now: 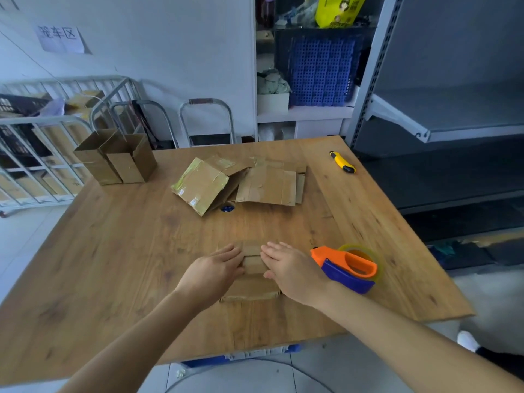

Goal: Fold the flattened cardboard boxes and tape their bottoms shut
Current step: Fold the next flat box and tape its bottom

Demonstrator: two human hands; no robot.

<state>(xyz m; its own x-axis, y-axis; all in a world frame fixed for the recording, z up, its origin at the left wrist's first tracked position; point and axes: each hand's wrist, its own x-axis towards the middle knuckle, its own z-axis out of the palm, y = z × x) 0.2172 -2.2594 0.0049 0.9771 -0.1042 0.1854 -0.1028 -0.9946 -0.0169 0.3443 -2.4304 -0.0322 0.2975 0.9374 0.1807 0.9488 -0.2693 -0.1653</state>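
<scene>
Wooden tabletop [127, 251], light brown, grain visible. Far left corner: two upright open boxes [116, 161], touching side by side. Middle of far side: pile of flattened boxes [255, 184], overlapping, old tape on them. Small blue object [227, 208] half under near edge of pile; cannot tell what it is. Near far right corner: yellow-black utility knife [342, 162], lying flat. Toward right edge: orange-blue tape dispenser [347, 269] with tape roll. Just left of it: small cardboard box [251, 289].

Cannot make out box [251, 264] flaps at lower centre: covered by left hand [211, 269] and right hand [289, 269], blurred. Cannot identify blue item [227, 208], half hidden under flat stack [266, 187]. See only part of tape roll [357, 247] behind dispenser [344, 275].
</scene>
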